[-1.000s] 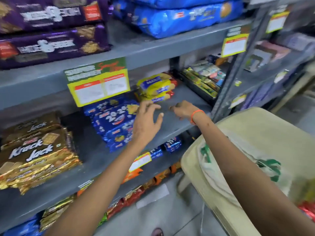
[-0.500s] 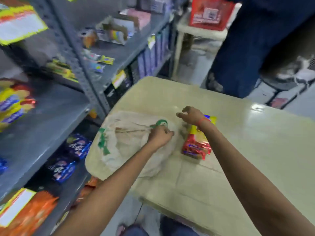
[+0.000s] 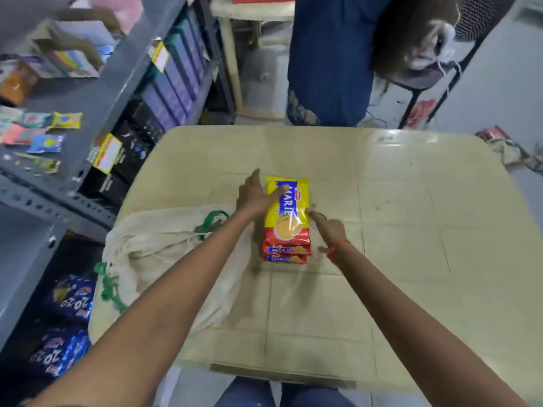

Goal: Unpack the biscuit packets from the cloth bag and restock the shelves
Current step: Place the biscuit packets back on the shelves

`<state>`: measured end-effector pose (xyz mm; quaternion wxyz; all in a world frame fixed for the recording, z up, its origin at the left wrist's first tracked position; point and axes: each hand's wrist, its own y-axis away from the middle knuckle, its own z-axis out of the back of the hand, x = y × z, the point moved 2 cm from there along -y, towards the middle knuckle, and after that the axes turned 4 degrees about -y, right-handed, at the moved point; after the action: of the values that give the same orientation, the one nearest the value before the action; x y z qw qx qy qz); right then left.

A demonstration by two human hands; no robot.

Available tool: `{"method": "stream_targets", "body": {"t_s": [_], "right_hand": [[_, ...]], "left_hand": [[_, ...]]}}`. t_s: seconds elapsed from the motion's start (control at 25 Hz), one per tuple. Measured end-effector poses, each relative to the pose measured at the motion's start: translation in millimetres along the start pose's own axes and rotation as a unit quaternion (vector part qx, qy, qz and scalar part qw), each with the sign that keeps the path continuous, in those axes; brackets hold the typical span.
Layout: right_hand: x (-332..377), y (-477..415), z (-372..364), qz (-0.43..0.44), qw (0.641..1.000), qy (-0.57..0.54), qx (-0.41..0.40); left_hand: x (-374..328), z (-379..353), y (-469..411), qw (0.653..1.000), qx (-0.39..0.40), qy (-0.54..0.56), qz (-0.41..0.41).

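A stack of yellow and red Marie biscuit packets (image 3: 289,218) lies on the cream table (image 3: 411,230). My left hand (image 3: 255,195) rests against the stack's left side, fingers spread, with the index finger across the top packet. The fingertips of my right hand (image 3: 329,227) touch the stack's right edge. Neither hand is closed round the packets. The off-white cloth bag (image 3: 158,254) with green handles lies slumped on the table's left part, beside the stack.
Grey metal shelves (image 3: 97,92) stand to the left, with blue 20-20 packets (image 3: 70,298) on a low level and small sachets higher up. A person in blue trousers (image 3: 326,60) stands beyond the table's far edge. A black chair (image 3: 426,74) is at back right.
My view swung from the shelf to the table. My left hand left the bag's handle and moved to the Marie stack; my right hand came to the stack's right edge.
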<state>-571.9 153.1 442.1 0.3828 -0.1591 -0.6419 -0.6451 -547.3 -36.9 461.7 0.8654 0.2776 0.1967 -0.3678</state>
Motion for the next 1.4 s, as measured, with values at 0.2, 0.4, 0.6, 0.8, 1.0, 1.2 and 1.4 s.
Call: {"method": "stream_targets", "body": {"t_s": [0.2,0.4,0.6,0.8,1.0,1.2,1.4], "right_hand": [[-64.4,26.3,-31.0,-0.182,0.928,-0.285,0.154],[-71.6,38.5,-50.7,-0.116,0.930,-0.335,0.095],[-71.6,26.5,-46.5,-0.099,0.914,-0.383,0.095],[-31.6,22.9,-30.3,-0.060,0.942,-0.315,0.101],[50.7,34.1,-39.5,0.016,0.995,-0.016,0.101],[84.8,71.0,-128.7,0.057,0.963,0.150,0.218],[71.7,133.6,-252.1,0.061,0.897,0.233,0.370]], "left_hand": [[-25.9,6.7,-52.2,0.979,0.132,-0.114,-0.109],[-22.0,-2.0,-68.8,0.940,0.322,-0.113,-0.014],[-11.5,10.1,-46.9,0.931,0.359,-0.046,0.038],[30.2,23.2,-2.5,0.928,0.314,0.179,0.094],[69.5,70.8,53.6,0.883,0.231,0.387,0.130],[132.2,119.8,125.8,0.844,0.068,0.499,0.185],[215.4,175.2,196.8,0.807,-0.105,0.523,0.251]]}}
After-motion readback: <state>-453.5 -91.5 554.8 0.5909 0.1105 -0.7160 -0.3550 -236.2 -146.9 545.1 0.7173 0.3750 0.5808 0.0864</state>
